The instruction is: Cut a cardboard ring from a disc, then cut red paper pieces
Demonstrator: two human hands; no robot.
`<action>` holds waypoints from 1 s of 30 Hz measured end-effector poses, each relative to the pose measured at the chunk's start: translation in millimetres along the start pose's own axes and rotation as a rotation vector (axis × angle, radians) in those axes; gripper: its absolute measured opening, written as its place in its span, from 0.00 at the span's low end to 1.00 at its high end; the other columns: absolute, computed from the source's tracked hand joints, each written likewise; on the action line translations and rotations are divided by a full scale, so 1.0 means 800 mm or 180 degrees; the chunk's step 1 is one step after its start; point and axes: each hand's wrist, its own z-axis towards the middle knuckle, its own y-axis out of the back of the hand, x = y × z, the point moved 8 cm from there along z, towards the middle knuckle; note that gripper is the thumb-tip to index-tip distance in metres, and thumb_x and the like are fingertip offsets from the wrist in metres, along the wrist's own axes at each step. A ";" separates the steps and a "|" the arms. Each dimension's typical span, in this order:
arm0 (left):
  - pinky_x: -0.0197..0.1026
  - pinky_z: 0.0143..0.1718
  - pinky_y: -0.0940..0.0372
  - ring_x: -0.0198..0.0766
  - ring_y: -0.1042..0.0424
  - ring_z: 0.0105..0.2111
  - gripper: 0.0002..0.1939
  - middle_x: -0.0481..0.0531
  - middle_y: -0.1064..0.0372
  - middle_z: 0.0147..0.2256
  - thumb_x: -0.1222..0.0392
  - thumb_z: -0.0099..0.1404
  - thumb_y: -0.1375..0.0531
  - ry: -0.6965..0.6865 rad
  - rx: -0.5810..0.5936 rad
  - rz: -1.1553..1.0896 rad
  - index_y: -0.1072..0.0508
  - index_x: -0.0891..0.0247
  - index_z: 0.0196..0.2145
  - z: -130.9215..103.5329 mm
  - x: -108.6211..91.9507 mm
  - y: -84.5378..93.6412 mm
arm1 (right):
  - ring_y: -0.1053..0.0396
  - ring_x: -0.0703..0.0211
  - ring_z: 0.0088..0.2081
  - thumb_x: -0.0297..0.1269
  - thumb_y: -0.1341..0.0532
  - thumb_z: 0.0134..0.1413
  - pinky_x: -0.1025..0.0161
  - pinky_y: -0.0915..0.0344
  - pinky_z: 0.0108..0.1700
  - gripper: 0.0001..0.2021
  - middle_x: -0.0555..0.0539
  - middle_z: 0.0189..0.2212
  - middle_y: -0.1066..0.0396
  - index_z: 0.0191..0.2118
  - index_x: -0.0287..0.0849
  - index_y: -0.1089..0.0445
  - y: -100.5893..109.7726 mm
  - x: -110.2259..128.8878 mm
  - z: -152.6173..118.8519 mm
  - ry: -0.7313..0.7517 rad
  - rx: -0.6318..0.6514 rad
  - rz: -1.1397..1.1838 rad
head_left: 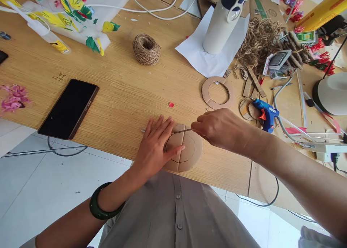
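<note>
The cardboard disc (196, 146) lies on the bench (121, 110), nearer the person than the twine ball (146, 50) and a little to its right. Its inner circle looks part cut, by my judgement: the left and lower arc is dark and ragged, while the right arc shows only a thin line and seems left to cut. What lies under the left hand (154, 146) I cannot tell. That hand is flat on the disc, fingers extended; the right hand (214, 127) has its fingers closed on a thin blade (184, 131) at the circle's upper edge.

Counted: one disc in work; one ring (206, 92) with its centre out, right of the ball and nearer the person, perhaps with a second beneath; one ball; one phone (69, 108), left and nearer; one bottle (221, 27), right; one glue gun (268, 114), farther right and nearer.
</note>
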 end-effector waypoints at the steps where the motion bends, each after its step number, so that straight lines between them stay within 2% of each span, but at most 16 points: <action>1: 0.63 0.67 0.52 0.52 0.46 0.67 0.38 0.61 0.39 0.64 0.45 0.67 0.41 0.0013 0.0003 0.0005 0.48 0.60 0.68 -0.001 0.001 -0.003 | 0.48 0.64 0.24 0.23 0.48 0.61 0.61 0.60 0.27 0.12 0.48 0.24 0.32 0.31 0.38 0.30 0.001 0.002 0.002 0.0056 -0.0003 -0.0016; 6: 0.64 0.66 0.50 0.53 0.45 0.66 0.35 0.61 0.36 0.62 0.47 0.66 0.39 0.0015 -0.0108 0.0025 0.43 0.62 0.65 -0.004 0.007 -0.011 | 0.50 0.64 0.23 0.21 0.48 0.59 0.61 0.61 0.27 0.12 0.48 0.23 0.33 0.29 0.39 0.32 -0.001 0.014 0.005 0.0200 -0.0042 -0.0084; 10: 0.65 0.66 0.49 0.55 0.47 0.67 0.32 0.61 0.37 0.62 0.46 0.66 0.39 0.0078 -0.0075 0.0010 0.38 0.63 0.62 -0.004 0.006 -0.013 | 0.50 0.62 0.23 0.19 0.47 0.54 0.61 0.61 0.25 0.11 0.49 0.22 0.35 0.26 0.40 0.35 -0.001 0.027 -0.010 0.0351 -0.0103 -0.0120; 12: 0.65 0.65 0.49 0.56 0.48 0.67 0.32 0.62 0.38 0.63 0.46 0.65 0.39 0.0092 -0.0024 0.0049 0.37 0.64 0.62 -0.004 0.004 -0.015 | 0.50 0.62 0.22 0.19 0.47 0.55 0.61 0.60 0.25 0.12 0.50 0.21 0.37 0.25 0.41 0.37 0.009 0.026 -0.024 0.0384 -0.0288 -0.0141; 15: 0.66 0.65 0.49 0.58 0.48 0.67 0.32 0.62 0.38 0.63 0.45 0.65 0.39 0.0102 0.0006 0.0108 0.35 0.66 0.60 -0.003 0.002 -0.016 | 0.48 0.62 0.23 0.21 0.50 0.59 0.61 0.58 0.26 0.14 0.50 0.20 0.39 0.26 0.42 0.38 0.035 0.011 -0.053 0.0284 -0.0770 -0.0225; 17: 0.66 0.65 0.48 0.58 0.47 0.66 0.31 0.62 0.38 0.63 0.46 0.65 0.38 0.0091 0.0017 0.0120 0.35 0.66 0.60 -0.003 0.001 -0.017 | 0.47 0.62 0.23 0.24 0.49 0.62 0.61 0.57 0.26 0.13 0.50 0.21 0.38 0.27 0.41 0.36 0.040 0.004 -0.067 0.0238 -0.0858 -0.0236; 20: 0.65 0.65 0.49 0.57 0.46 0.66 0.31 0.62 0.38 0.63 0.47 0.65 0.39 0.0075 0.0040 0.0136 0.35 0.66 0.60 -0.002 0.001 -0.017 | 0.46 0.63 0.22 0.24 0.48 0.63 0.62 0.57 0.25 0.13 0.51 0.20 0.38 0.28 0.40 0.33 0.031 0.003 -0.072 0.0113 -0.0914 -0.0087; 25: 0.63 0.66 0.50 0.56 0.47 0.67 0.32 0.62 0.38 0.63 0.44 0.65 0.39 0.0050 0.0007 0.0090 0.36 0.66 0.60 -0.003 0.002 -0.017 | 0.44 0.64 0.23 0.23 0.47 0.62 0.63 0.55 0.25 0.12 0.52 0.21 0.36 0.29 0.38 0.33 -0.003 0.014 -0.059 -0.0024 -0.0980 0.0185; 30: 0.63 0.66 0.50 0.55 0.48 0.67 0.33 0.62 0.39 0.63 0.44 0.65 0.39 0.0072 0.0028 0.0063 0.37 0.66 0.61 -0.004 0.004 -0.019 | 0.44 0.64 0.23 0.24 0.47 0.62 0.63 0.55 0.26 0.12 0.51 0.21 0.36 0.28 0.38 0.33 -0.014 0.012 -0.056 -0.0055 -0.0868 0.0230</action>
